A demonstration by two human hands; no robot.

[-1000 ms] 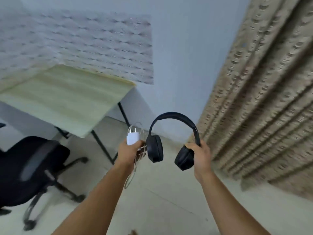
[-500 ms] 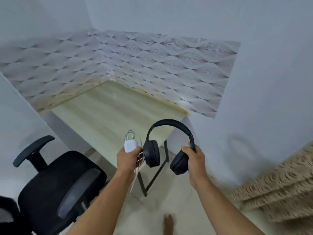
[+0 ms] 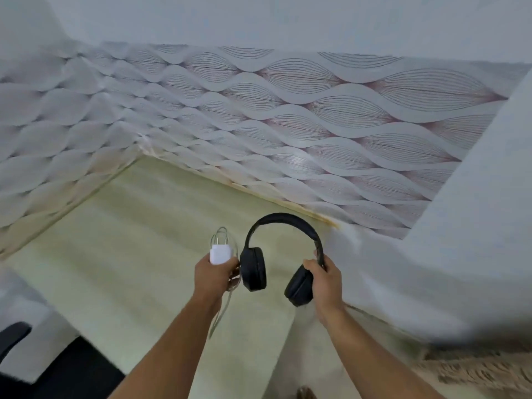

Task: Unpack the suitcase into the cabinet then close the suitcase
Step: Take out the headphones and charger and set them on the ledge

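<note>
My left hand grips a white charger plug with its pale cable looped above and trailing down past my wrist. My right hand holds black over-ear headphones by the right side of the band, just above the right ear cup. The left ear cup hangs free between my hands. Both hands are raised over a light wooden desk. No suitcase or cabinet is in view.
The desk sits in a corner with wave-patterned wallpaper behind and to the left. A black office chair is at the lower left. A patterned beige curtain shows at the lower right, by a plain wall.
The view has swung left, away from the curtain and toward the desk, which now lies under my hands. Both hands keep the same hold on the charger and the headphones.
</note>
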